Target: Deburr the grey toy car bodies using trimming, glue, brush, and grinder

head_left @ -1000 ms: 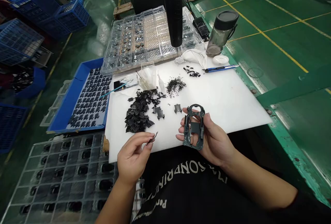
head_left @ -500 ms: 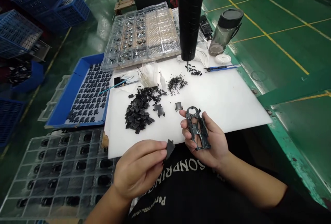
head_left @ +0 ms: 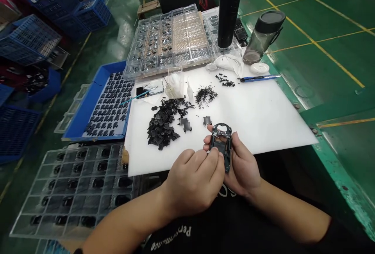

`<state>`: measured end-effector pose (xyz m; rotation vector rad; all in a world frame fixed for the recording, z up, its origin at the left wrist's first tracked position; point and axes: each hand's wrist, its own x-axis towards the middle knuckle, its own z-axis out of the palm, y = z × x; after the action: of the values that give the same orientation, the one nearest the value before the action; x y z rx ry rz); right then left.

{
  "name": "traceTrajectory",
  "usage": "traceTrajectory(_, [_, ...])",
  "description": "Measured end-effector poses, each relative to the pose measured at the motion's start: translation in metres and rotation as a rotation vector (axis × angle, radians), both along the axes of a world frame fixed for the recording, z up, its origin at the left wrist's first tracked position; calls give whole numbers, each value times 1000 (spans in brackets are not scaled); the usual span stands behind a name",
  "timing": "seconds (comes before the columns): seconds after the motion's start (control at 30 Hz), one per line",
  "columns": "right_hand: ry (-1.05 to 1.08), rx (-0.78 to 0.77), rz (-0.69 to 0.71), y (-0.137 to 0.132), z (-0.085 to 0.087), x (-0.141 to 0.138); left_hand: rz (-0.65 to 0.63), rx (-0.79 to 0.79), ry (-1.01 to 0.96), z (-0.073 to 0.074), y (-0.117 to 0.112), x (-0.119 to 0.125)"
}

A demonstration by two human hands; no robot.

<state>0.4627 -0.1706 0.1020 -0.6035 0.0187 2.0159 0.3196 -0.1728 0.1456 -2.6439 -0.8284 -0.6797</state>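
Note:
My right hand (head_left: 243, 166) is closed around a dark plastic frame (head_left: 222, 136), held upright over the near edge of the white board (head_left: 263, 113). My left hand (head_left: 195, 179) has its fingers pinched together and pressed against the lower left of that frame. The small black piece it carried is hidden under the fingertips. A heap of small black parts (head_left: 162, 123) lies on the board just left of the hands. Two loose black parts (head_left: 185, 124) and a third one (head_left: 207, 120) lie just beyond the frame.
A blue tray (head_left: 88, 105) of black parts sits left of the board. Clear compartment trays lie at the back (head_left: 172, 39) and front left (head_left: 73, 187). A black column (head_left: 230, 8), a dark bottle (head_left: 262, 37), a blue knife (head_left: 258, 77) and tiny screws (head_left: 206, 94) stand behind.
My left hand moved right with the small black piece and now presses it against the frame. My right hand turned the frame more upright.

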Motion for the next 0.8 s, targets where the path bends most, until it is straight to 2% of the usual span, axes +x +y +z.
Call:
traceTrajectory(0.17, [6, 40, 3, -3, 1, 2, 11, 16, 59, -3, 1, 6])
traceTrajectory(0.5, [-22, 92, -6, -5, -4, 1, 61, -67, 138, -10, -6, 11])
traceTrajectory(0.8, [-34, 138, 17, -10, -5, 0, 64, -155, 105, -9, -7, 10])
